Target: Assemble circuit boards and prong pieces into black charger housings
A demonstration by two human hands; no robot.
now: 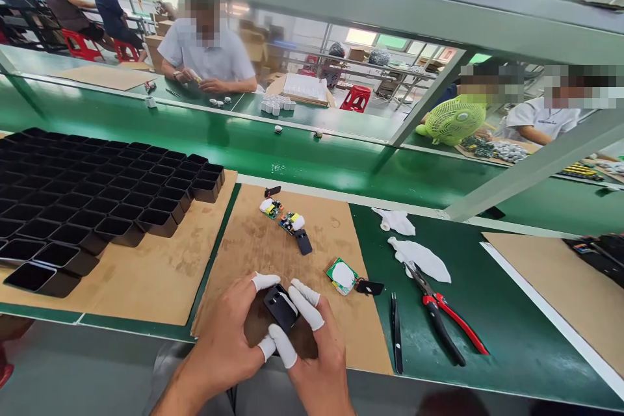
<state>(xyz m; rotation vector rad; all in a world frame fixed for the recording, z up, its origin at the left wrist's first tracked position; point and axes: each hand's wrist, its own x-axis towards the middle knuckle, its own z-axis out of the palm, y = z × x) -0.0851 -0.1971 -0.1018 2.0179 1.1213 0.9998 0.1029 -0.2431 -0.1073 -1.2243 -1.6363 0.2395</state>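
Between both hands, over the brown cardboard (pixel 229 260), is a small black plastic charger housing (pixel 281 307) with slots in its face. My left hand (pixel 238 325) grips its left side, with white finger cots on the thumb and a finger. From the right, my right hand (pixel 316 338) closes on the same housing, with cots on the thumb and fingers. A green circuit board (pixel 342 275) with a white patch is wired to a black end cap (pixel 369 287), just right of my hands. Beyond them lie two populated circuit boards (pixel 292 222), (pixel 271 208) and another black cap (pixel 303 242).
Rows of open black housings (pixel 121 208) cover the cardboard at left. Black tweezers (pixel 396 335), red-and-black pliers (pixel 441 315) and white cloth pieces (pixel 422 259) lie on the green bench at right. A metal shelf frame (pixel 517 169) crosses the right. Co-workers sit beyond a green conveyor (pixel 234 136).
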